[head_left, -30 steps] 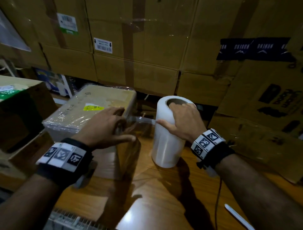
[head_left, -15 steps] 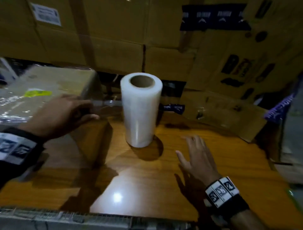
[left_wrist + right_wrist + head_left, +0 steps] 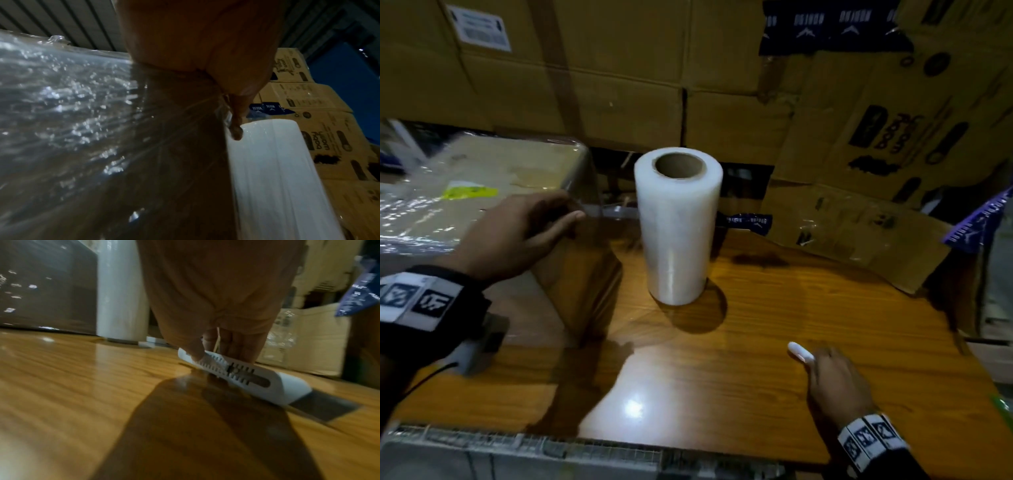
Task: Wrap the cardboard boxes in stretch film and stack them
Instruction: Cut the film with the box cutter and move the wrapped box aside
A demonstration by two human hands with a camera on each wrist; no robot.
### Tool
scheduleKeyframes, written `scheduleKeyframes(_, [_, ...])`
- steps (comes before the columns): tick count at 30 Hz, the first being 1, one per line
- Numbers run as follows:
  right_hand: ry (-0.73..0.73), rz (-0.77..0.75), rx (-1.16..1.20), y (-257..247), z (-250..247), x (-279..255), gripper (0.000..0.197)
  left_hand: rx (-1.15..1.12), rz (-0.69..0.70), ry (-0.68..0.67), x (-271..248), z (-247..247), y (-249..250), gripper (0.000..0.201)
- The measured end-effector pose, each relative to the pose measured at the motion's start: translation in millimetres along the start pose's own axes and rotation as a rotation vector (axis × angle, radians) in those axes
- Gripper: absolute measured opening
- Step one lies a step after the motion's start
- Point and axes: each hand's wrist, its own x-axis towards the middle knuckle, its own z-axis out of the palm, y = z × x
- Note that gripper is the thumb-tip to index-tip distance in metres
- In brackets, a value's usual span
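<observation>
Left hand: the left hand (image 3: 517, 236) lies on the right edge of the wrapped box, its fingers closed on the film strand at that edge; the left wrist view shows a fingertip (image 3: 236, 133) pinching film against the box corner.
Film strand: a twisted strand of stretch film (image 3: 616, 213) runs taut from the left hand's fingers toward 3 o'clock and meets the upper part of the roll.
Wrapped box: the cardboard box (image 3: 448, 205), covered in glossy film, stands on the table at 9 o'clock from the roll, under and to the left of the left hand.
Film roll: the stretch film roll (image 3: 677, 233) stands upright on the table, cardboard core up, just beside the box, at 3 o'clock from the left hand and 11 o'clock from the right hand, well apart from the latter.
Right hand: the right hand (image 3: 835, 383) is low on the table at the near right, fingers curled round a white utility knife (image 3: 242, 374); thumb on top, fingers behind the handle.
Knife: slanted, one end touching the table, its dark blade out in the right wrist view; in the head view only its white end (image 3: 799, 352) shows past the fingers at 11 o'clock.
Table: glossy wooden table (image 3: 722, 394).
Behind: stacked cardboard cartons (image 3: 619, 85) at 12 o'clock; some bear dark blue tape (image 3: 825, 31).
</observation>
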Motion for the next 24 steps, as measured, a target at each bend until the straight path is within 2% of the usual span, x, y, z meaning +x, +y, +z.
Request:
scheduleKeyframes(2, [0.031,-0.012,0.207,-9,-4,1,0.017,-0.019,0.041,0.043,3,2,9,0.016])
scheduleKeyframes(5, [-0.063,-0.065,0.499,-39,-15,3,0.023,0.091,0.033,-0.034,11,1,2,0.04])
scheduleKeyframes(6, [-0.085,-0.083,0.579,-48,-17,4,0.026,0.143,0.053,-0.054,14,1,2,0.042])
scheduleKeyframes(8, [-0.154,-0.106,0.729,-64,-16,4,0.025,0.184,0.056,-0.082,22,0,9,0.036])
scheduleKeyframes(10, [-0.349,-0.072,0.978,-77,-14,2,0.014,0.086,0.013,-0.067,27,0,12,0.02])
scheduleKeyframes(12, [-0.552,-0.04,1.28,-86,-18,-4,0.015,-0.035,-0.045,-0.042,27,1,14,0.009])
scheduleKeyframes(13, [-0.602,-0.053,1.382,-89,-22,-7,0.018,-0.05,-0.053,-0.032,26,2,13,0.008])
scheduleKeyframes(18, [-0.653,-0.192,1.421,-92,-33,-16,0.026,-0.082,-0.041,-0.016,22,4,12,0.012])
scheduleKeyframes(21, [-0.687,-0.176,1.535,-97,-30,-22,0.032,-0.103,-0.074,-0.007,23,5,11,0.017])
scheduleKeyframes(24, [-0.626,-0.147,1.595,-103,-27,-29,0.03,-0.093,-0.071,-0.002,22,6,12,0.02])
